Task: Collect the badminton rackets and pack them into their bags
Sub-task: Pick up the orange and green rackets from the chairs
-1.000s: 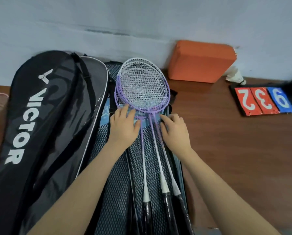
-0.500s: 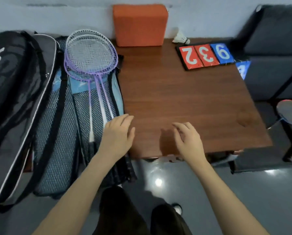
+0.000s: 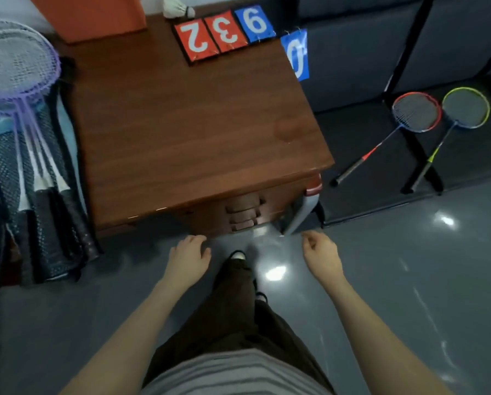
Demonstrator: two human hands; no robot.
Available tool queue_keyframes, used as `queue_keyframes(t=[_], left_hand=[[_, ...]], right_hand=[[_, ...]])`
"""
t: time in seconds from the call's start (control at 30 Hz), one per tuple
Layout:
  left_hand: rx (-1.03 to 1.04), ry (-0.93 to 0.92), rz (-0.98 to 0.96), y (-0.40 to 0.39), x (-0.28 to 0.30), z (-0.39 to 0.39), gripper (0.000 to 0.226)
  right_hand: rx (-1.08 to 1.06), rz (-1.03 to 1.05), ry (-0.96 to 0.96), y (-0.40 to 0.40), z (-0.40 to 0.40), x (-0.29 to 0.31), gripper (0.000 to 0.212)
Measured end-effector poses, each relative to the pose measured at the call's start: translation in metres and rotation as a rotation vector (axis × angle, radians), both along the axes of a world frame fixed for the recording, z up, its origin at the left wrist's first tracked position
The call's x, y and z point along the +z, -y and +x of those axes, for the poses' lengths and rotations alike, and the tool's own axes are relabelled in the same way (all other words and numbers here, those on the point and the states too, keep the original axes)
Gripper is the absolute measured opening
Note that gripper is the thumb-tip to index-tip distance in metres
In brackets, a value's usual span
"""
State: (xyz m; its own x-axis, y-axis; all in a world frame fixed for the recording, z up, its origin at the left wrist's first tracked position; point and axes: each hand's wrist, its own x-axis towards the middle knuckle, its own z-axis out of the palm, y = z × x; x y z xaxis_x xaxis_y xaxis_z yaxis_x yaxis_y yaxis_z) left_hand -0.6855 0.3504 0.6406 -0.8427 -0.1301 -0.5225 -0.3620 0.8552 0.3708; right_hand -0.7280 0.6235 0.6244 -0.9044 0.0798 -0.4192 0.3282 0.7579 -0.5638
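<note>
Purple-framed rackets (image 3: 19,69) lie stacked on the open mesh racket bag (image 3: 7,178) at the left end of the wooden table (image 3: 181,124), their black grips hanging over the front edge. On dark matting at the right lie a red-framed racket (image 3: 415,112) and a yellow-framed racket (image 3: 466,108), handles pointing toward me. My left hand (image 3: 188,258) and my right hand (image 3: 322,255) hang over the grey floor in front of the table, fingers loosely curled, holding nothing.
An orange block (image 3: 96,15), a shuttlecock (image 3: 177,8) and a flip scoreboard (image 3: 224,32) with number cards sit at the table's back. Drawer handles (image 3: 243,212) show under the front edge. A dark sofa (image 3: 381,38) stands at the right. My leg and shoe are below me.
My hands have come off the rackets and the table and dropped in front of it. My view has swung right and down, bringing the two rackets on the matting into sight.
</note>
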Motion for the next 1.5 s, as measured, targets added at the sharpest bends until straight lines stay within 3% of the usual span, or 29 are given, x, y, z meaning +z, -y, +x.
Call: queue_keyframes(t=[0.23,0.4,0.47,0.6,0.7,0.83,1.07,1.33,1.5], left_hand=[[0.125,0.29,0.143,-0.077,-0.053,-0.045,0.037],[0.039,0.38,0.162,-0.149,-0.081,-0.108,0.027],[-0.04,0.379,0.166,-0.185,-0.082,-0.136,0.02],[-0.248,0.336,0.197,-0.265,-0.066,-0.181,0.026],[-0.323,0.282,0.223,-0.314,-0.062,-0.215,0.021],[-0.353,0.249,0.19,-0.367,-0.075,-0.273,0.033],[-0.437,0.16,0.028,-0.446,-0.14,-0.38,0.043],[-0.43,0.228,-0.108,-0.491,-0.266,-0.443,0.064],[-0.421,-0.01,-0.049,-0.494,-0.308,-0.444,0.071]], right_hand=[[-0.123,0.001,0.247,-0.079,-0.037,-0.04,0.022],[-0.134,0.046,0.347,-0.148,-0.086,-0.055,0.031],[-0.156,0.061,0.362,-0.176,-0.106,-0.053,0.032],[-0.248,0.01,0.325,-0.223,-0.143,-0.036,0.033],[-0.345,-0.043,0.277,-0.254,-0.171,-0.025,0.032],[-0.41,-0.066,0.231,-0.299,-0.216,-0.033,0.03],[-0.367,0.005,0.27,-0.388,-0.291,-0.116,0.034],[-0.241,0.212,0.189,-0.46,-0.36,-0.238,0.048],[-0.308,0.232,0.077,-0.476,-0.372,-0.283,0.057]])
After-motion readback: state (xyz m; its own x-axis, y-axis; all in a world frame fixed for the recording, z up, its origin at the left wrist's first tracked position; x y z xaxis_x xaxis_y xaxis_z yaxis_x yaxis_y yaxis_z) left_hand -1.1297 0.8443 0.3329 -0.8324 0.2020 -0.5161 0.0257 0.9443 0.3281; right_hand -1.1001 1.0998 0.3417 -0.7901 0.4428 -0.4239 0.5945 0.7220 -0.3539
